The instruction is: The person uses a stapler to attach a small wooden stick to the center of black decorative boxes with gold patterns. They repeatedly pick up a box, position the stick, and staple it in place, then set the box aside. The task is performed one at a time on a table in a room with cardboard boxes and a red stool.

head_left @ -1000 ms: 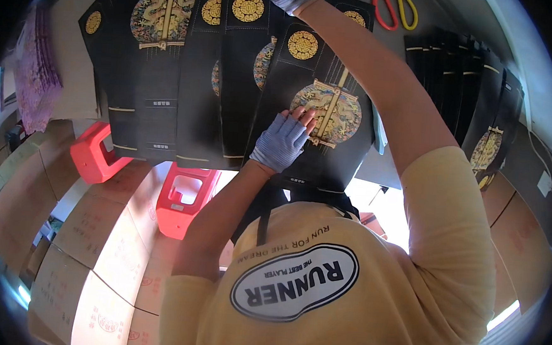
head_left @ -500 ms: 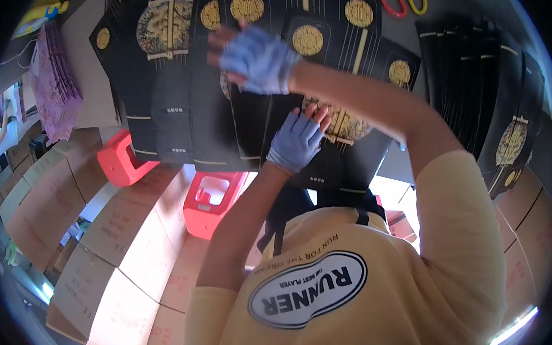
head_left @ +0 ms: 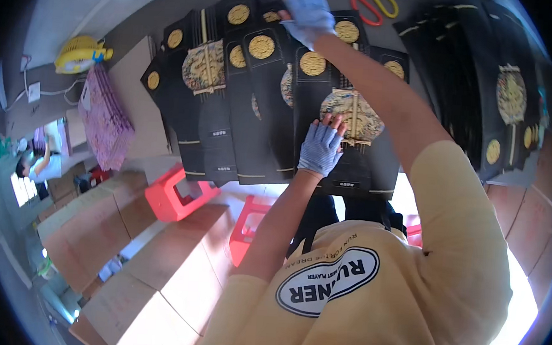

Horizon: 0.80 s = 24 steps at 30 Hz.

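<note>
At the far edge of overlapping black-and-gold card panels (head_left: 267,137) on your grey bench (head_left: 172,12), your blue-fabric-gloved right hand (head_left: 306,15) has swung outward (grip too blurred to tell), apparently shifting work there; your matching-gloved left hand (head_left: 322,145) stays open, flat on the nearest panel (head_left: 366,160).

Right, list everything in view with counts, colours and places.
Black sheets: several, black with gold and multicolour prints, under the hands.
Second black pile: one, black and gold, right.
Table: one, grey, under the sheets.
Scissors handles: two loops, one red, one yellow, top.
Fan: one, yellow, upper left.
Patterned bundle: one, purple, below the fan.
Cardboard panel: one, brown, beside the bundle.
Stools: at least two, red, below the table edge.
Cardboard boxes: several, brown, lower left and right.
Co-worker: one, pale top, far left.
Shirt: one, yellow, on the wearer.
Left hand: one, blue glove, on the sheets.
Right hand: one, blue glove, sheets' far edge.
</note>
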Tool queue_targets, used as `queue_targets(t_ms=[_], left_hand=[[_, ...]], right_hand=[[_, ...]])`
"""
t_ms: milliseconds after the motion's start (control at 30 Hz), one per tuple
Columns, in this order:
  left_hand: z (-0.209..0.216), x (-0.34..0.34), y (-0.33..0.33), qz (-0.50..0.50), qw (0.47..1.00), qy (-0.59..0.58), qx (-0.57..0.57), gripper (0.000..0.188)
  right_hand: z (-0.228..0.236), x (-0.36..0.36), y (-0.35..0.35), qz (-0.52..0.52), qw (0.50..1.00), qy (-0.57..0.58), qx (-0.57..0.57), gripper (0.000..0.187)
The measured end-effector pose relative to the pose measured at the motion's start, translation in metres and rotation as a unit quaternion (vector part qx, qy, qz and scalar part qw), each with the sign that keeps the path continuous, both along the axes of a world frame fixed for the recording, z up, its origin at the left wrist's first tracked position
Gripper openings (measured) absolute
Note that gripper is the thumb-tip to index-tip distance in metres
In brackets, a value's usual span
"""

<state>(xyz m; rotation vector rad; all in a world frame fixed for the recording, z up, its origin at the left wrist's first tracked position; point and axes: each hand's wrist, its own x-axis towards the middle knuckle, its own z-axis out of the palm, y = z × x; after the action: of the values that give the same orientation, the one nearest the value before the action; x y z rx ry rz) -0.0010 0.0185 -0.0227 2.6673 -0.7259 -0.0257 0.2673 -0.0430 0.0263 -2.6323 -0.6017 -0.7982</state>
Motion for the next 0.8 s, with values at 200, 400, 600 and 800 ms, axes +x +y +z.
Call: queue_targets(t_ms=[200, 400, 600, 800], left_hand=[[-0.001, 0.002, -0.006, 0.027, 0.997, -0.043, -0.06, 0.041], [0.003, -0.005, -0.001, 0.15, 0.985, -0.086, 0.03, 0.056], [0.017, -0.009, 0.01, 0.209, 0.97, -0.063, 0.108, 0.063], [0.023, -0.003, 0.009, 0.222, 0.965, -0.031, 0.132, 0.071]], right_hand=[[0.016, -0.189, -0.192, -0.297, 0.924, 0.236, 0.053, 0.072], [0.0, -0.305, -0.211, -0.288, 0.853, 0.424, -0.1, 0.086], [0.039, -0.26, -0.205, -0.295, 0.857, 0.407, -0.116, 0.087], [0.02, -0.217, -0.219, -0.233, 0.835, 0.479, -0.137, 0.091]])
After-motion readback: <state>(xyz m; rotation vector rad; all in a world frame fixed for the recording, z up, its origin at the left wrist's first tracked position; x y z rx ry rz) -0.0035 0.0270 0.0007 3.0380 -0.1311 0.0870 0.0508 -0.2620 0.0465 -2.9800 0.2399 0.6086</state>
